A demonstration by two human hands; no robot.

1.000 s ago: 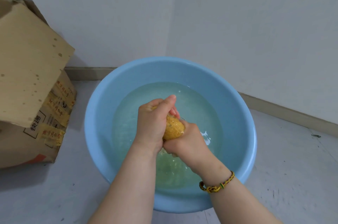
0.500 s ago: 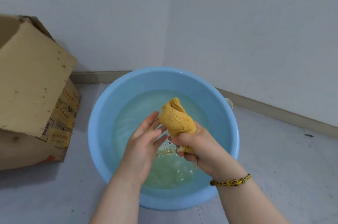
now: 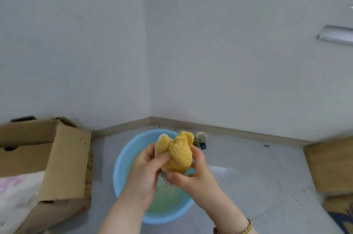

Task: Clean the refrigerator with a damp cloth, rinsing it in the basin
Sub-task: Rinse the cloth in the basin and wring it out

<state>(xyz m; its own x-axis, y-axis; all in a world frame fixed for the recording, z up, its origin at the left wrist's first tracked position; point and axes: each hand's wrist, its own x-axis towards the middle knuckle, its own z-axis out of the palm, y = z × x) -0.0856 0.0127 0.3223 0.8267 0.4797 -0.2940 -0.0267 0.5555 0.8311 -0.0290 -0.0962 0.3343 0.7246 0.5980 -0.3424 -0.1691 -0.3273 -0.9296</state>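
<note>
Both hands are holding the yellow terry cloth (image 3: 179, 152) bunched up above the blue plastic basin (image 3: 122, 165), which is sitting on the floor with water in it. The left hand (image 3: 147, 174) is clamping the cloth's left side between thumb and fingers. The right hand (image 3: 193, 172) is cupping the lower right side, fingers closed around the wad. The cloth is soft, limp and wet; it is probably heavier than when dry and may drip. It is not fragile or slippery, so a firm full-palm hold on the thick middle of the bundle is suitable. A small cup (image 3: 202, 137) is standing just beyond the basin, and an open cardboard box (image 3: 63, 161) is lying to the basin's left.
</note>
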